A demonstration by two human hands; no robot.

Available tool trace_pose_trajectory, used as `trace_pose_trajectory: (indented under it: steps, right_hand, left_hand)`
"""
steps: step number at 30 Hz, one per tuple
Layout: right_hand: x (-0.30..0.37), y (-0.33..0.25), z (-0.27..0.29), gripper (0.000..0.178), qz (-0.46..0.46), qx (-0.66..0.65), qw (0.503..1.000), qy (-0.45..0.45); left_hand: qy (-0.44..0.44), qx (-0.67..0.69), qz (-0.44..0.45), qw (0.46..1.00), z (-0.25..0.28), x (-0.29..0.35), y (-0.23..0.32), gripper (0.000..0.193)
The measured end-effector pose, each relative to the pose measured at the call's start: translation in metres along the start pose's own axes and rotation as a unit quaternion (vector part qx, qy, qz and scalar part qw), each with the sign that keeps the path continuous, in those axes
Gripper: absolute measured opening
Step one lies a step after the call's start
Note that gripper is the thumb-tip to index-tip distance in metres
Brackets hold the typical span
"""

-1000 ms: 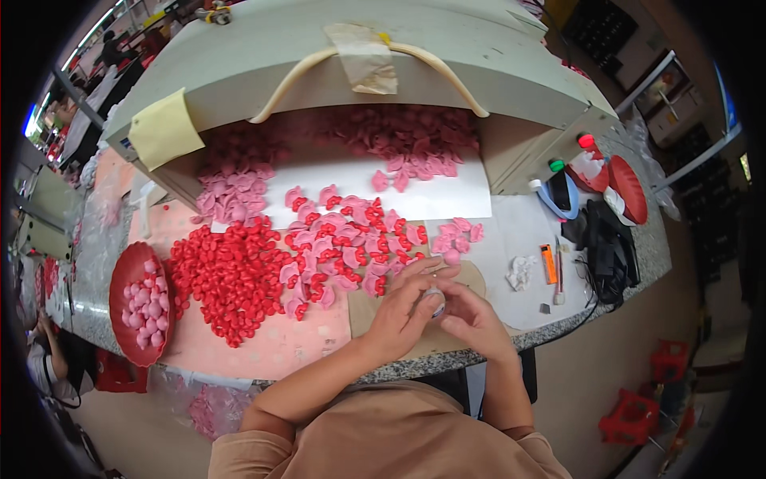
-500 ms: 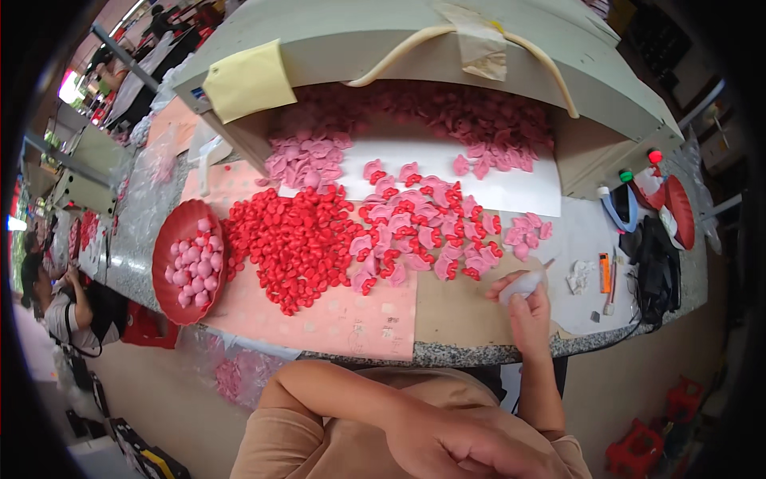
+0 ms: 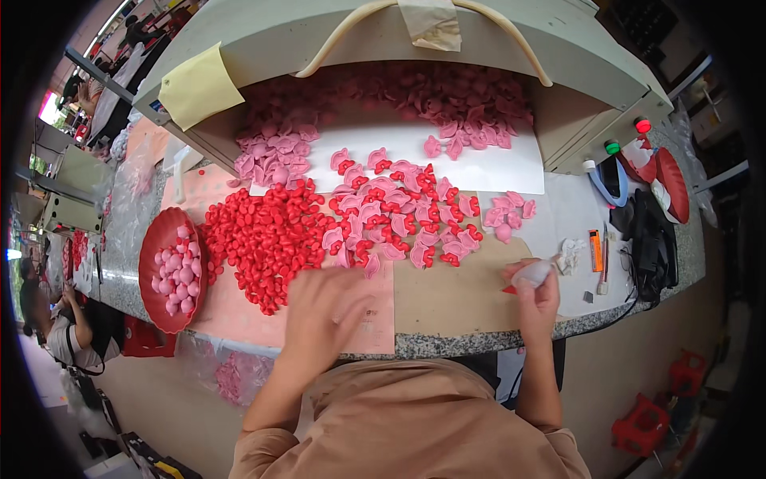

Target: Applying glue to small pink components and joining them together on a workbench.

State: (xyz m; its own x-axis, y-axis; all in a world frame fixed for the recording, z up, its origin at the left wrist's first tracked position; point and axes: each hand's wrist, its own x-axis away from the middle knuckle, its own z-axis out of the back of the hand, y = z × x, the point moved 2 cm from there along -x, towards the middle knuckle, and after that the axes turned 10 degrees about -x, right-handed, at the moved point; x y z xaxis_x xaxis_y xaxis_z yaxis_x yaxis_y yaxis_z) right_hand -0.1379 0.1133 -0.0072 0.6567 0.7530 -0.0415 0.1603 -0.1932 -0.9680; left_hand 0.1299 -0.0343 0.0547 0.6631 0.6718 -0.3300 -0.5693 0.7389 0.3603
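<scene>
My right hand grips a small white squeeze bottle with a narrow tip, above brown paper at the right. A small red piece shows beside its fingers; I cannot tell whether they hold it. My left hand, slightly blurred, is over the front right edge of a heap of glossy red pieces, thumb apart from the fingers and nothing visible between them. Beyond it lie several pink pieces with red parts on them. A few plain pink pieces sit to their right.
A grey metal hood stands over piled pink pieces. At left is a red scalloped bowl of pink balls. An orange cutter, crumpled tissue and black cloth lie right. Another person sits far left.
My left hand has come from in front of my body up to the red heap. My right hand still holds the bottle, now tilted differently, and the red piece shows beside it. The view has shifted slightly.
</scene>
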Motion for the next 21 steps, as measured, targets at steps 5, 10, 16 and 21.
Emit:
trace_pose_trajectory:
  steps: [5, 10, 16, 21]
  right_hand:
    - [-0.001, 0.021, -0.006, 0.024, 0.031, 0.17, 0.982, -0.076]
    - [0.004, 0.015, 0.001, 0.022, 0.014, 0.148, 0.989, -0.022]
    - [0.012, 0.002, 0.018, 0.017, 0.07, 0.138, 0.988, 0.021]
    - [0.023, 0.014, 0.021, 0.022, 0.024, 0.279, 0.96, -0.031]
  left_hand:
    - [0.015, -0.156, 0.126, 0.98, -0.02, 0.016, -0.028, 0.048]
    - [0.008, -0.209, 0.139, 0.968, -0.03, 0.021, -0.03, 0.045]
    - [0.018, -0.128, 0.102, 0.986, -0.028, 0.026, -0.025, 0.04]
    - [-0.017, 0.302, 0.169, 0.938, -0.041, 0.024, -0.007, 0.043]
